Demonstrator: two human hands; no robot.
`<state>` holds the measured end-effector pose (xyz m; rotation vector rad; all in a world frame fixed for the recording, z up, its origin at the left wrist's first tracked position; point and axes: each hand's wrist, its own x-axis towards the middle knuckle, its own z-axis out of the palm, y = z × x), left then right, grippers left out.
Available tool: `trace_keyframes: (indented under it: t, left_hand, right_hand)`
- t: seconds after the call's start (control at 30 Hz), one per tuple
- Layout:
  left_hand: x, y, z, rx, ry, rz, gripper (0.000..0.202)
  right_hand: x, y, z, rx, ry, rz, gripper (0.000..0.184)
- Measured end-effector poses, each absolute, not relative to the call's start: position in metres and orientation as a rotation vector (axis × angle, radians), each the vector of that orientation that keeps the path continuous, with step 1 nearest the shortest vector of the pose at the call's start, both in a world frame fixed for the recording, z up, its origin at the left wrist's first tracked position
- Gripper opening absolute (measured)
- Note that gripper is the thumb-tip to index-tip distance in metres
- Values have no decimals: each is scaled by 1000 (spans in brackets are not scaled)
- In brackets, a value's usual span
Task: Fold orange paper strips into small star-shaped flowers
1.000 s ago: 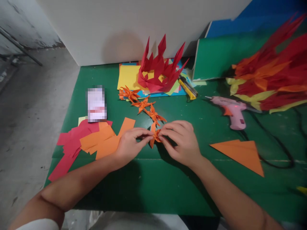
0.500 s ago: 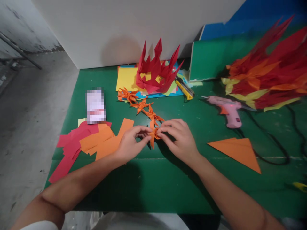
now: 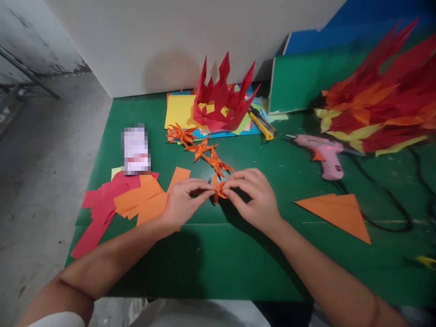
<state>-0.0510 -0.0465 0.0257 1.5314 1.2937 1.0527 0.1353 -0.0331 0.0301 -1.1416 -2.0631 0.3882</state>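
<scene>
Hand status?

Left hand (image 3: pixel 184 200) and right hand (image 3: pixel 258 194) each pinch one side of the folded orange flower (image 3: pixel 220 190) between thumb and fingers.

Flower location?

Over the green table (image 3: pixel 238 268), near three similar flowers (image 3: pixel 200 148), left of the pink glue gun (image 3: pixel 329 151).

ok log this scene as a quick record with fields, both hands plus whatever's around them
surface: green table
left grip: fingertips pinching one side of a small folded orange paper
right grip: fingertips pinching its other side
beyond the hands: three orange paper flowers in a slanting row
back: red paper crown on a stack of coloured paper, cutter beside it
left side: phone, screen blurred; red and orange scraps
right side: pink glue gun, red light showing; orange triangular paper
</scene>
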Motion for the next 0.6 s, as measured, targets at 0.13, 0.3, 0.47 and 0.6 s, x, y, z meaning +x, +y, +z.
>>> trace_keyframes:
  t: [0.13, 0.3, 0.47, 0.6]
  left_hand:
    - [-52, -45, 24, 1596, 1278, 1016, 5]
    - [-53, -43, 20, 1903, 1263, 922, 6]
    - [-53, -44, 16, 2067, 1298, 917, 3]
    - [-55, -45, 15, 2188, 1299, 873, 3]
  right_hand:
    - [137, -32, 29, -1132, -2097, 381, 8]
    - [139, -30, 25, -1113, -2232, 356, 8]
    - [140, -29, 23, -1109, -2306, 300, 9]
    - [140, -28, 23, -1095, -2345, 312, 10]
